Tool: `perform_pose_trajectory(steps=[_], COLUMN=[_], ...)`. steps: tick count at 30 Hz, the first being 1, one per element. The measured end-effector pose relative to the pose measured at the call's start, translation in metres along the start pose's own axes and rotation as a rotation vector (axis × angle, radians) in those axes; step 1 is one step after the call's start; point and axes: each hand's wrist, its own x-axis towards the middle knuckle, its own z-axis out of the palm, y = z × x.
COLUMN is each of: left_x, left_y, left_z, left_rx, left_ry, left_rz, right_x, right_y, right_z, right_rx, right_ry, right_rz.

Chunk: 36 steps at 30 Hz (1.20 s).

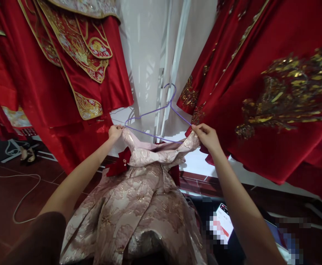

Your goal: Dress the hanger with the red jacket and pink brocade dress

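A pale pink brocade dress with gold thread spreads before me, its neckline stretched between my hands. My left hand pinches the left shoulder strap near the end of a purple wire hanger. At the other strap, my right hand is closed on the fabric beside the hanger's right end. The hanger sits partly inside the neckline, its hook pointing up against a white upright. A dark red bow with a small ornament shows at the dress's left side.
Red embroidered garments hang on the left, and a red gown with gold sequins hangs on the right. A lit phone lies below my right forearm. A white cable runs over the tiled floor, near shoes.
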Motion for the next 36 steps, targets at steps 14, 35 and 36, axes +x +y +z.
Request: perform_pose_trajectory(steps=[14,35,36], left_x=[-0.066,-0.005,-0.002], left_y=[0.024,-0.017,-0.016], left_z=[-0.026,-0.038,-0.038], left_rx=[-0.371,-0.369,-0.383], left_ry=[-0.922,-0.358,-0.330], left_rz=[0.236,0.192,0.202], right_x=[0.002,0.007,0.007], right_y=[0.004,0.000,-0.001], right_z=[0.004,-0.005,-0.005], right_rx=[-0.010,0.057,0.056], right_ry=[-0.004,-0.119,-0.116], right_rz=[0.057,0.101,0.097])
